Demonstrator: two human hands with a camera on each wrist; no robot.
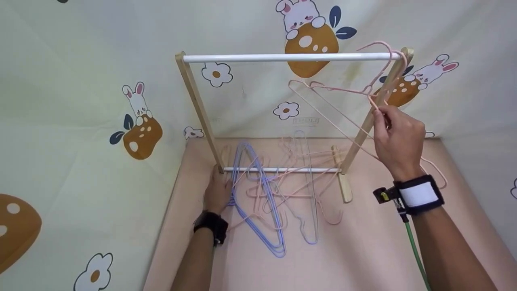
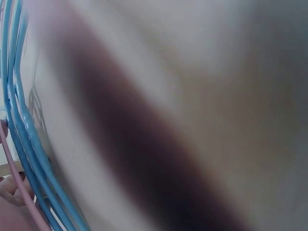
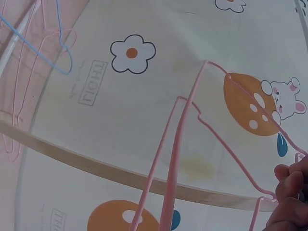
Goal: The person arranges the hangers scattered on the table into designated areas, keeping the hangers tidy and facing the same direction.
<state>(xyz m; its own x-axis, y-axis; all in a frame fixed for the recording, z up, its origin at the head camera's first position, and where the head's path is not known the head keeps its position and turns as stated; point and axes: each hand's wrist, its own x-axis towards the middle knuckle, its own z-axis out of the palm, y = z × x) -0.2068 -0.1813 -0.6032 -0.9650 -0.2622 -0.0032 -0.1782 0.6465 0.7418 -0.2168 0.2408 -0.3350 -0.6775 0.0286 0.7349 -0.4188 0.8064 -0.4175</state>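
Note:
My right hand pinches pink clothes hangers below their hooks, at the right end of the rack's white top rod. Two pink hangers overlap there, with their hooks at the rod's height. In the right wrist view the fingers are at the right edge, with the hanger frames stretching left. Low on the left, my left hand grips the foot of the wooden clothes rack, its fingertips hidden. Beside it lie several blue hangers; the left wrist view is mostly blurred, showing blue hangers at its left edge.
Several loose pink hangers lie tangled around the rack's lower white rod. A pale blue hanger lies among them. The rack's right foot rests on the pink surface. Printed cloth walls enclose three sides.

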